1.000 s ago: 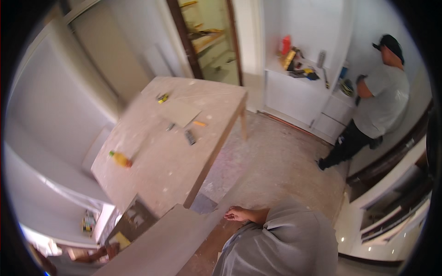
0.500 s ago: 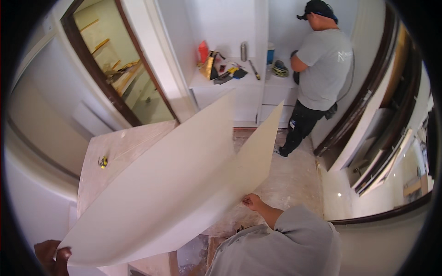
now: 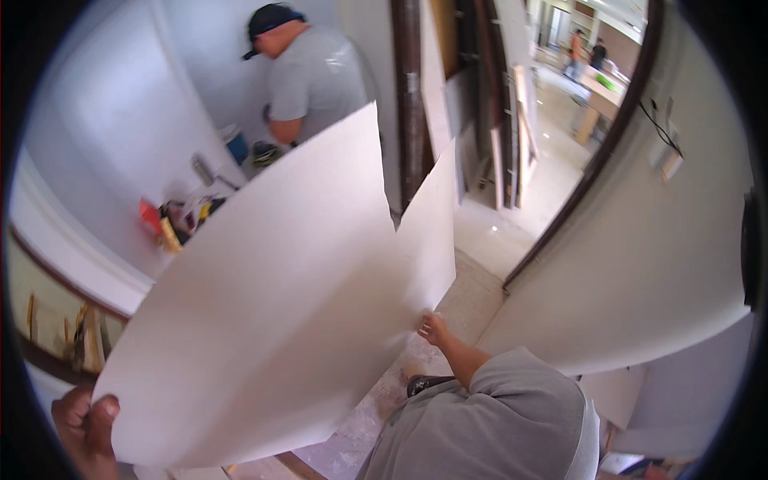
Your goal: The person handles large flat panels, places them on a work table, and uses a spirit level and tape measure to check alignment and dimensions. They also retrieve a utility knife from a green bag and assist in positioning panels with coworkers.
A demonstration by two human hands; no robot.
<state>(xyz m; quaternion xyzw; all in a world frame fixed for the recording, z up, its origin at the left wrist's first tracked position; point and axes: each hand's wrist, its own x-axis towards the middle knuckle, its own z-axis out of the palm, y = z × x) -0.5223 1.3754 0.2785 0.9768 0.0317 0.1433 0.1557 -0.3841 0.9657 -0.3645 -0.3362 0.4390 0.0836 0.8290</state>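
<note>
Head view: a big white laminate sheet (image 3: pixel 272 304) fills the middle and lower left of the frame, held up off the floor and bowed into a broad curve. That bend says plenty: I'd judge it thin, light for its size and springy, not stiff enough to hold its own shape, and likely to crack or crease if folded hard. The left hand (image 3: pixel 84 424), at the lower left edge of the frame, is closed on the sheet's lower corner, thumb over the face. The right hand (image 3: pixel 434 328), just right of centre, pinches the sheet's near right edge, fingers curled round it, grey sleeve below. Two hands well apart on opposite edges looks like the sensible hold; the smooth face seems slippery, so edges and corners give the better purchase. In the upper left of the frame a co-worker in a grey shirt (image 3: pixel 316 76) and dark cap bends over a white counter (image 3: pixel 200 188) strewn with tools; beside them stands a dark door frame (image 3: pixel 410 104), and at upper right an open doorway shows a pale tiled floor (image 3: pixel 512 216).
</note>
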